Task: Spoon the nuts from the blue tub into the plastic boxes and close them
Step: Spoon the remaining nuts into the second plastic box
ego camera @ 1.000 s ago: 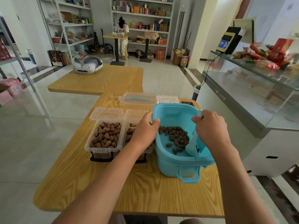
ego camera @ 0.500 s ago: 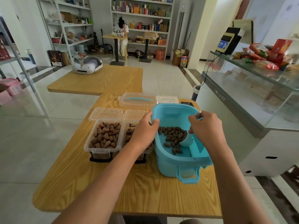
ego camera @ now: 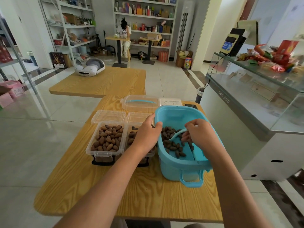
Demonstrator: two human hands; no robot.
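The blue tub [ego camera: 174, 168] stands at the right of the wooden table [ego camera: 131, 195] with brown nuts [ego camera: 172, 143] on its floor. My left hand [ego camera: 146, 137] grips the tub's left rim. My right hand [ego camera: 199, 137] is inside the tub and holds a pale scoop [ego camera: 176, 134] whose bowl lies among the nuts. Two clear plastic boxes sit left of the tub with their lids folded back. The left box [ego camera: 107, 142] is heaped with nuts. The right box [ego camera: 131, 137] also holds nuts and is mostly hidden by my left hand and forearm.
The tub's clear lid [ego camera: 139, 102] with a blue handle lies at the table's far edge, beside a white paper [ego camera: 170, 102] and a dark phone [ego camera: 190, 106]. A second table [ego camera: 102, 83] behind carries a white headset [ego camera: 88, 67]. A glass counter [ego camera: 253, 102] runs along the right.
My right hand swung the scoop from the tub's right wall leftward and down into the nuts. My left hand stayed on the tub's rim.
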